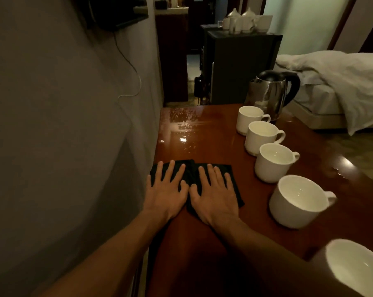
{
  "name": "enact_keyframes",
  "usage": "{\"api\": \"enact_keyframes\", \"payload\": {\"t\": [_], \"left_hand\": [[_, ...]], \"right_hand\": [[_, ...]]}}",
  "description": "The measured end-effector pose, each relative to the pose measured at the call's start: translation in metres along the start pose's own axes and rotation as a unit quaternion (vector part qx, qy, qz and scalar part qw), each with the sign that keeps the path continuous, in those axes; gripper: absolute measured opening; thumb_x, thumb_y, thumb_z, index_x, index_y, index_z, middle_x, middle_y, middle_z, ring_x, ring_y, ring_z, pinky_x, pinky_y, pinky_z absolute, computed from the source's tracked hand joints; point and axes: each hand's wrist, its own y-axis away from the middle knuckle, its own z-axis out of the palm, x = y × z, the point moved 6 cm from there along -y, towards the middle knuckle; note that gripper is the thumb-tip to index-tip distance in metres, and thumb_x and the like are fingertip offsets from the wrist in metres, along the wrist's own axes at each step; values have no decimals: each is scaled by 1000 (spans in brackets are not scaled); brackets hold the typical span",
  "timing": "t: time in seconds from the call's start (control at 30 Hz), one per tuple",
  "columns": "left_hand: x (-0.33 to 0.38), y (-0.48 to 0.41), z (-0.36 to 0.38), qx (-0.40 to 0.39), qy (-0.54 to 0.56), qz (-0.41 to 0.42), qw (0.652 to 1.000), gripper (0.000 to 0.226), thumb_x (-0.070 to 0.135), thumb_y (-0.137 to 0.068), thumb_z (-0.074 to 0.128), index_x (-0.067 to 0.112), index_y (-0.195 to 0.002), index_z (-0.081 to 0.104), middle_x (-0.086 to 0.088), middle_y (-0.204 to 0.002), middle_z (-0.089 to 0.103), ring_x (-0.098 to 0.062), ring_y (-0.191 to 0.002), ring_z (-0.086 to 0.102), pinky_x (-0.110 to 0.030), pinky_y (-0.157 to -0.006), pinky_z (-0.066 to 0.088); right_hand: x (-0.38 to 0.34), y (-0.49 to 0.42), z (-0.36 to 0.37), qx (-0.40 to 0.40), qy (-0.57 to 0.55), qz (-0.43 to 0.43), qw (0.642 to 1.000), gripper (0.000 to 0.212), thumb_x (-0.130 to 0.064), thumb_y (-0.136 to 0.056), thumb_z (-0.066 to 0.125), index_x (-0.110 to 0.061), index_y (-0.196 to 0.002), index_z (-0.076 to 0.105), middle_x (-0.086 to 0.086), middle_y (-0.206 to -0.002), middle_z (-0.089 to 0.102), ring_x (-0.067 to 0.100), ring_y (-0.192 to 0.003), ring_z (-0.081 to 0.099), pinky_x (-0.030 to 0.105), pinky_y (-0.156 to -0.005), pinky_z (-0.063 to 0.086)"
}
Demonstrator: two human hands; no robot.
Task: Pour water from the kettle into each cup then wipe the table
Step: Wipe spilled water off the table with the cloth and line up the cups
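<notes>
A dark cloth [191,172] lies flat on the glossy wooden table [215,129], near its left edge. My left hand [167,189] and my right hand [213,196] both press down on it, palms flat, fingers spread. Water droplets [184,125] glisten on the table beyond the cloth. Several white cups [274,162] stand in a row along the right side, handles pointing right. A steel kettle [273,93] with a black handle stands upright at the far right corner, behind the farthest cup [251,120].
A grey wall [63,125] runs close along the table's left edge, with a cable hanging on it. A black mini fridge [241,65] with white crockery on top stands beyond the table. A bed [342,82] with white sheets lies to the right.
</notes>
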Motion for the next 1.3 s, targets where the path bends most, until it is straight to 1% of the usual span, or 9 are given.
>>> {"api": "enact_keyframes", "payload": {"t": [0.27, 0.43, 0.5, 0.57, 0.7, 0.8, 0.83, 1.03, 1.3], "left_hand": [[14, 119, 5, 4, -19, -27, 999, 56, 51, -103, 15, 45, -156, -3, 10, -165, -12, -17, -150, -21, -52, -123, -4], [27, 197, 7, -1, -24, -44, 999, 67, 58, -88, -5, 46, -154, -9, 12, -164, -17, -16, -148, -27, -51, -123, -3], [32, 227, 7, -1, -28, -50, 998, 69, 59, -84, -10, 47, -153, -10, 12, -163, -19, -16, -147, -29, -50, -123, -4], [38, 256, 8, -4, -33, -55, 998, 70, 59, -84, -11, 48, -153, -11, 13, -163, -20, -16, -147, -30, -50, -123, -5], [49, 311, 9, -11, -41, -67, 997, 70, 59, -83, -11, 49, -152, -12, 15, -162, -22, -15, -146, -32, -48, -123, -8], [59, 350, 9, -15, -55, -77, 995, 71, 60, -82, -14, 49, -152, -14, 15, -161, -24, -15, -145, -33, -47, -122, -11], [64, 363, 9, -14, -57, -79, 995, 71, 60, -81, -14, 49, -152, -14, 15, -161, -24, -15, -146, -33, -47, -122, -12], [103, 434, 17, -5, -77, -82, 994, 74, 60, -80, -16, 46, -152, -15, 10, -162, -23, -19, -148, -29, -48, -119, -18], [163, 492, 36, 10, -82, -60, 995, 70, 60, -86, -9, 44, -154, -12, 9, -164, -17, -20, -150, -24, -49, -121, -14]], "right_hand": [[-3, 115, -5, -9, -10, -31, 999, 68, -53, -101, 14, -24, -161, 1, 3, -169, -5, 17, -155, -10, 45, -125, -7], [-2, 186, -9, -13, -16, -44, 999, 71, -55, -98, 8, -23, -161, 0, 3, -169, -6, 18, -155, -12, 45, -125, -8], [-3, 214, -13, -13, -23, -50, 998, 76, -56, -93, 3, -23, -161, 0, 3, -169, -7, 17, -155, -13, 43, -123, -10], [-2, 241, -13, -17, -32, -56, 998, 75, -56, -94, 6, -23, -161, 1, 3, -169, -7, 17, -155, -13, 42, -121, -12], [1, 292, -14, -15, -48, -71, 996, 74, -57, -95, 15, -21, -160, 13, 3, -168, 3, 19, -156, -4, 42, -119, -11], [4, 329, -15, -15, -43, -66, 997, 71, -57, -94, 30, -19, -153, 39, 6, -162, 31, 22, -152, 24, 44, -118, 3], [5, 341, -17, -7, -40, -69, 997, 70, -57, -94, 32, -19, -152, 42, 6, -160, 33, 21, -151, 27, 44, -117, 4], [34, 418, -33, -22, -30, -105, 994, 72, -58, -98, 15, -25, -161, 4, 0, -169, -5, 14, -155, -11, 40, -118, -17], [87, 497, -52, -7, -21, -98, 995, 68, -56, -102, 17, -27, -161, 4, -2, -169, -4, 14, -155, -10, 40, -124, -12]]}}
